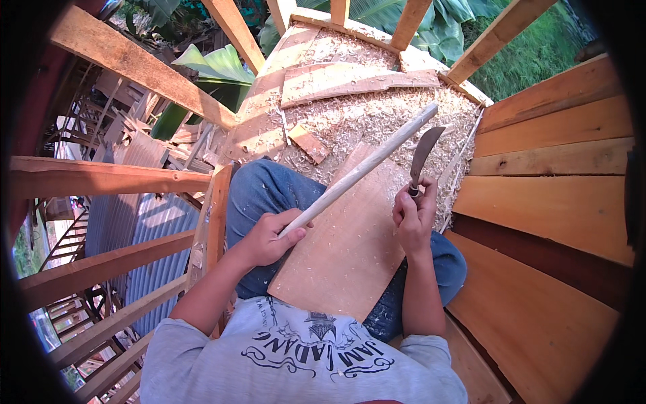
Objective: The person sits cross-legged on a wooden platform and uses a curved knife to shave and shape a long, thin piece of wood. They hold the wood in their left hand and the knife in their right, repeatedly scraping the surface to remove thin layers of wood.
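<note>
My left hand (271, 237) is closed round the lower end of a pale, peeled wooden stick (367, 163), which slants up and away to the right. In my right hand (415, 215) is a curved knife (424, 155) with a dark blade and a short handle, its tip pointing up. The blade stands just right of the stick's far end, apart from it. A flat wooden board (343, 259) lies across my lap under both hands, with a few small shavings on it.
Wood shavings (377, 118) cover the floor ahead, around a long plank (350, 81) and a small wood block (309, 143). Wooden railings (114, 176) stand at the left and far side. A plank wall (552, 202) rises close on the right.
</note>
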A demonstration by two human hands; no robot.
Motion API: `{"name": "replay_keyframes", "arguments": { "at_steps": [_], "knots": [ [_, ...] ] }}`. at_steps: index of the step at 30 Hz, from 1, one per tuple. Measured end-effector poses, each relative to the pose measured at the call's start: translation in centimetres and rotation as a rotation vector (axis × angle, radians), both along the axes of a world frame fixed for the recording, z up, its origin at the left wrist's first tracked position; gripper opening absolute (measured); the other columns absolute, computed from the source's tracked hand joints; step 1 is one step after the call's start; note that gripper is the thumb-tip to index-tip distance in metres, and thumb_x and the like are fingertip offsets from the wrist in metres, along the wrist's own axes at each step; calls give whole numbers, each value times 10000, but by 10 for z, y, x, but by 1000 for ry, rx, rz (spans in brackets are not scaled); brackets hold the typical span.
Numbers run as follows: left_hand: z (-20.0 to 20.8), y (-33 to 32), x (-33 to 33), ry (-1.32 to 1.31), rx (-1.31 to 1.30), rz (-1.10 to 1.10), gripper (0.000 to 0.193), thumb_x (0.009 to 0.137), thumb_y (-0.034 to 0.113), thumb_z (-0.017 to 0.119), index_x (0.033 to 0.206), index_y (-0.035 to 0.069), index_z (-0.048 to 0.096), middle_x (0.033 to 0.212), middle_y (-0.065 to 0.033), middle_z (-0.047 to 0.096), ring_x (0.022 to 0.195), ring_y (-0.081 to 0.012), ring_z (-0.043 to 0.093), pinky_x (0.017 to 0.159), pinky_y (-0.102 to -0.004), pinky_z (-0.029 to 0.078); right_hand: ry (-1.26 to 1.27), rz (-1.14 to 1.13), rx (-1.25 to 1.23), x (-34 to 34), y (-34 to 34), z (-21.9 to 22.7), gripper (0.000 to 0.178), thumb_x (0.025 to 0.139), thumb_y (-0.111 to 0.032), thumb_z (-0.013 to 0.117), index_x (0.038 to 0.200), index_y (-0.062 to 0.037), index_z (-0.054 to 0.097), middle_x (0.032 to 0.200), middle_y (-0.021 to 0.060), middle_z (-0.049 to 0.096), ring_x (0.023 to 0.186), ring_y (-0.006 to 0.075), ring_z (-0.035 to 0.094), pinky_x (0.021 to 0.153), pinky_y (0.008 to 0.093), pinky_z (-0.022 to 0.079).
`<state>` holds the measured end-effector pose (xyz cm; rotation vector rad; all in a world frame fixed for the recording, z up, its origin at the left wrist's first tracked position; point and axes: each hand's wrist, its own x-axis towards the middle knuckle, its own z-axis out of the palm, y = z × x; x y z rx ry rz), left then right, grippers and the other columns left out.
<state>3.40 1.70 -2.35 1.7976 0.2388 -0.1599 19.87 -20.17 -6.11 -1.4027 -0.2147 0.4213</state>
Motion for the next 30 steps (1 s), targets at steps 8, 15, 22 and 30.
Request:
{"name": "replay_keyframes", "arguments": {
  "at_steps": [8,15,22,30],
  "knots": [
    [0,-2,-2,-32,58,-15,237,914,234,551,988,13,596,684,-75,550,616,-116,532,596,-270,431,-41,152,113,3,-4,12,272,956,-128,479,1207,-21,473,772,43,534,541,67,478,450,189,381],
    [-5,-10,-5,-133,95,41,287,913,289,543,973,16,605,643,-32,523,587,-106,501,562,-267,412,-259,95,-181,0,-11,15,285,926,-115,545,1187,-3,558,663,-5,535,550,43,473,479,207,367],
    [2,-7,-6,-40,84,11,279,925,242,522,1034,-6,588,793,-136,624,713,-195,632,666,-296,471,-315,166,-343,-12,-6,17,227,877,-103,624,1071,14,637,618,10,547,538,41,478,481,221,373],
    [-6,-11,-6,-138,132,77,306,928,276,485,990,-4,591,630,-55,523,583,-117,517,580,-270,422,-346,291,-385,-27,2,29,236,870,-111,636,1074,5,653,611,9,548,549,41,484,500,212,388]
  ]
}}
